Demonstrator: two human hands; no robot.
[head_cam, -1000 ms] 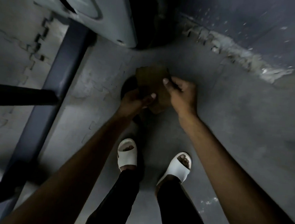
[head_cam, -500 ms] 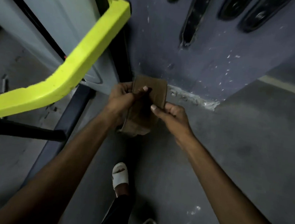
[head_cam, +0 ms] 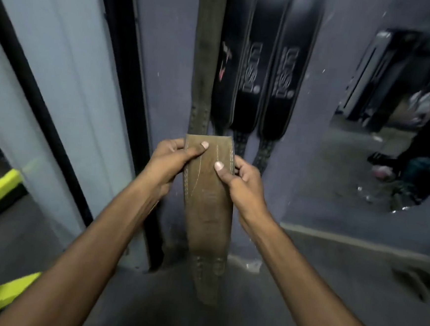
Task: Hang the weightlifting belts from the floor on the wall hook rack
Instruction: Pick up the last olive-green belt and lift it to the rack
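Note:
I hold a brown leather weightlifting belt (head_cam: 208,213) upright in front of the wall, its lower end dangling toward the floor. My left hand (head_cam: 172,162) grips its upper left edge, thumb on the front face. My right hand (head_cam: 243,183) grips the right edge a little lower. Behind it, on the purple wall, hang an olive-brown belt (head_cam: 206,59) and three black belts (head_cam: 252,70) with white lettering. The hook rack is out of view above the frame.
A grey door or panel with a black frame (head_cam: 61,78) stands to the left. Yellow machine parts (head_cam: 1,187) sit low at the left. A wall mirror (head_cam: 397,120) at the right reflects gym gear. Grey floor (head_cam: 327,287) lies below.
I have risen from a crouch over the floor. Both hands lifted the brown belt up to the hanging belts, and the belt has unfolded to hang long.

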